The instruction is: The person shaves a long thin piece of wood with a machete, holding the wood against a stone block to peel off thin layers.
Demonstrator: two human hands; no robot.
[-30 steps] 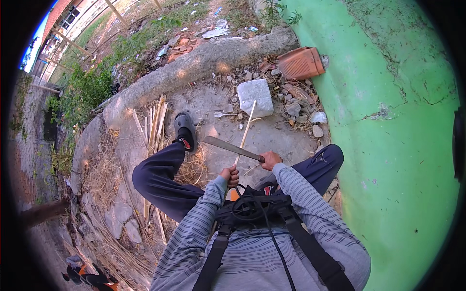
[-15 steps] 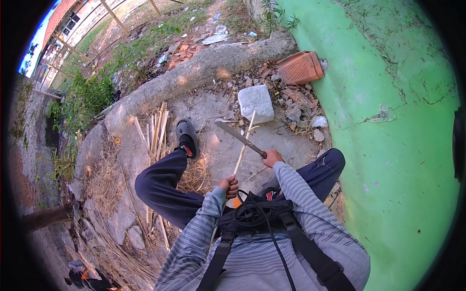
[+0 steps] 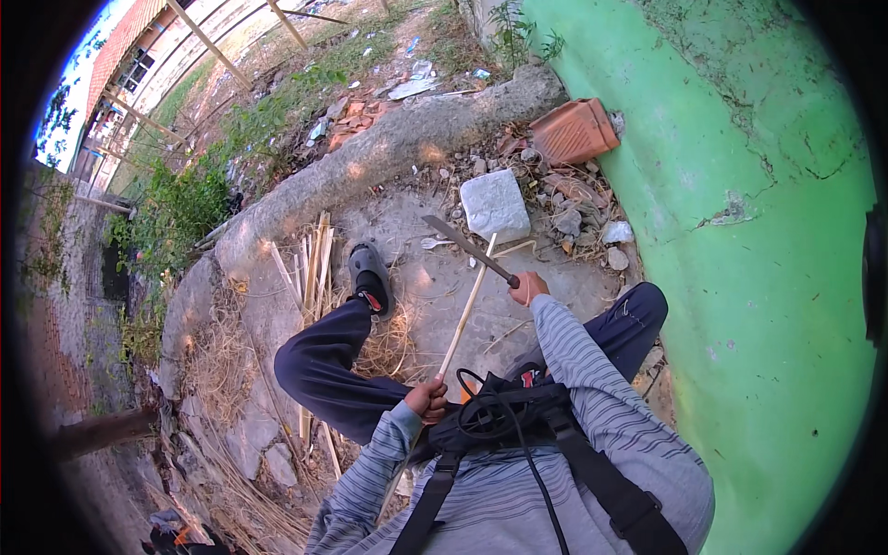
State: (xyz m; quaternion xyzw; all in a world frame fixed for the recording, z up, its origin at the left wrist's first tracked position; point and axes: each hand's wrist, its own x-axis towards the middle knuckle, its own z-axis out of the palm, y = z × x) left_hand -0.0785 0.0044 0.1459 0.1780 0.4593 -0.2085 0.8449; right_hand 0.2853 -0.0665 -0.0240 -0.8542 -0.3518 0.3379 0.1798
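My left hand is closed around a pale wooden strip, close to my waist. The strip slants away from me, its far end at the near edge of a white block. In my right hand is the handle of a long-bladed knife. Its dark blade points up and to the left and crosses the strip near the far end; whether they touch is hard to tell. A thin pale sliver shows just beyond the blade, beside the block.
Several cut strips lie on the concrete left of my shoe, with curly shavings nearby. Rubble and an orange hollow brick sit against the green wall. A low concrete ridge curves across the far side.
My left hand has drawn slightly nearer my body with the strip. The knife still crosses the strip near its far end, and the sliver stands out more to the right. The whole view has shifted slightly.
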